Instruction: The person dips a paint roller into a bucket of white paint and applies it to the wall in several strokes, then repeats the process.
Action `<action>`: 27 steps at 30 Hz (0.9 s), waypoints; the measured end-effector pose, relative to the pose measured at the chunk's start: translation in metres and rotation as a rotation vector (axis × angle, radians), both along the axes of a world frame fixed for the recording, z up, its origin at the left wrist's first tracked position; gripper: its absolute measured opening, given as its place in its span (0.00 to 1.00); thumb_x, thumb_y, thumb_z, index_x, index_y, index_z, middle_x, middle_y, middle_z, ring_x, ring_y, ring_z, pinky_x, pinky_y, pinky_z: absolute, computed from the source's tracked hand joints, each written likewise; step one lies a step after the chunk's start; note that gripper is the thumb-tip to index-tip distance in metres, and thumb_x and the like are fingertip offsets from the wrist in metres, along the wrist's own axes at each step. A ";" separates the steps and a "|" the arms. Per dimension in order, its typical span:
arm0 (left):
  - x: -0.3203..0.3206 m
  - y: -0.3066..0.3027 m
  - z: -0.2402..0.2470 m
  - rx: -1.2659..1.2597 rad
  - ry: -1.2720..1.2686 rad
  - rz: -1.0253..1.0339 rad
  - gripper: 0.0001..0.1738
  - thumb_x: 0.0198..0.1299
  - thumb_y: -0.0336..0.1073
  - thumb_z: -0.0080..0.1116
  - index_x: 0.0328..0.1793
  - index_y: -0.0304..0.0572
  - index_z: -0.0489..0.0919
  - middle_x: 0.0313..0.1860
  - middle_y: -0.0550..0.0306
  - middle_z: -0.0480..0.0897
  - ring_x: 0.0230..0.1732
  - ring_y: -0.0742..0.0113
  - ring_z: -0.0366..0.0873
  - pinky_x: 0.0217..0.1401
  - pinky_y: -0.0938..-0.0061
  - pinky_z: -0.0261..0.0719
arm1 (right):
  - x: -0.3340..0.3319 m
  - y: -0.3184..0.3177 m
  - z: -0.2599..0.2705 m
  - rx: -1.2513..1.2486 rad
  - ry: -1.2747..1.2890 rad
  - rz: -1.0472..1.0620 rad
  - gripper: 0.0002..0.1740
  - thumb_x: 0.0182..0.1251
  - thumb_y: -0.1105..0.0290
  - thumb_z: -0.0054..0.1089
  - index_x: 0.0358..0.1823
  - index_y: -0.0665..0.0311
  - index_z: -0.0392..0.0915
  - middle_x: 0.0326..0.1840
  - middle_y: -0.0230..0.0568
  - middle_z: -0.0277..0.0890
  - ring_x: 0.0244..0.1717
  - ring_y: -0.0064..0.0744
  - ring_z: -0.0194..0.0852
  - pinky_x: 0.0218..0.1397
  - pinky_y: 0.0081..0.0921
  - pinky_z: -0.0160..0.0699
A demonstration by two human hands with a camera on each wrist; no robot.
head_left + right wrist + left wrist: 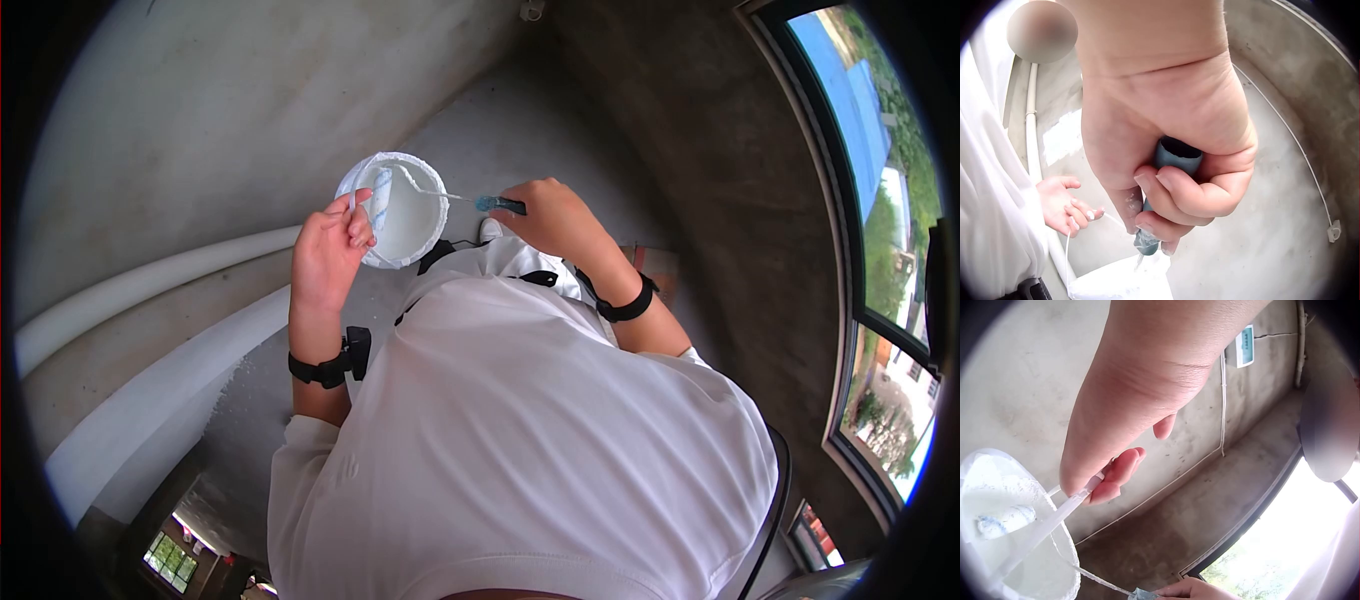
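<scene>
My left hand (332, 255) holds up a white bucket (442, 222) by its strip-like plastic handle (1060, 514), the fingers hooked round the strip. White paint coats the bucket's rim and inside. A paint roller's sleeve (1007, 523), white with blue marks, lies inside against the bucket wall. From it a thin paint-covered rod (1100, 579) runs out over the rim to a blue-green grip (1175, 156). My right hand (558, 218) has its fingers wrapped round that grip, to the right of the bucket. Paint smears show on the fingers and on the grip's front end.
A plastered wall (240, 90) rises beyond the bucket. A white pipe (150, 280) runs along its left side. Windows (880, 180) stand on the right. Below the hands are the grey floor (500, 110) and a white shoe (490, 230).
</scene>
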State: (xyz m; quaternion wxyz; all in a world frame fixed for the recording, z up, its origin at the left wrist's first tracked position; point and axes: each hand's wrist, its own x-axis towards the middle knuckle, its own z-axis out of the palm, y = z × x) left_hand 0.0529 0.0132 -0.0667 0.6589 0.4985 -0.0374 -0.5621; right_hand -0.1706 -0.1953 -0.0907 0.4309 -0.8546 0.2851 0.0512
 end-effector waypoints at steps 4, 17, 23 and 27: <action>-0.002 -0.001 0.003 0.003 -0.006 0.001 0.32 0.61 0.44 0.46 0.66 0.25 0.66 0.33 0.63 0.63 0.34 0.72 0.60 0.49 0.73 0.62 | 0.001 0.003 0.001 -0.024 0.008 0.009 0.12 0.64 0.62 0.67 0.39 0.65 0.88 0.30 0.51 0.83 0.33 0.54 0.82 0.39 0.41 0.81; 0.000 0.002 0.000 -0.011 0.001 -0.005 0.33 0.62 0.44 0.46 0.67 0.25 0.67 0.33 0.63 0.63 0.34 0.72 0.60 0.49 0.73 0.62 | 0.004 0.001 0.001 0.017 0.004 0.034 0.13 0.65 0.62 0.67 0.42 0.65 0.87 0.28 0.52 0.82 0.28 0.53 0.78 0.35 0.40 0.77; -0.002 0.002 0.001 -0.002 -0.008 0.008 0.32 0.62 0.44 0.45 0.67 0.25 0.67 0.33 0.63 0.63 0.34 0.72 0.60 0.49 0.73 0.62 | 0.004 0.002 -0.004 -0.008 -0.024 0.038 0.13 0.65 0.62 0.68 0.42 0.64 0.88 0.29 0.53 0.82 0.29 0.53 0.78 0.36 0.40 0.77; -0.001 0.001 0.000 -0.010 -0.006 0.004 0.32 0.62 0.44 0.45 0.67 0.25 0.67 0.33 0.63 0.63 0.34 0.72 0.60 0.50 0.73 0.62 | 0.006 0.002 -0.001 0.014 0.019 -0.021 0.13 0.64 0.62 0.68 0.42 0.64 0.88 0.30 0.53 0.82 0.30 0.54 0.78 0.36 0.40 0.77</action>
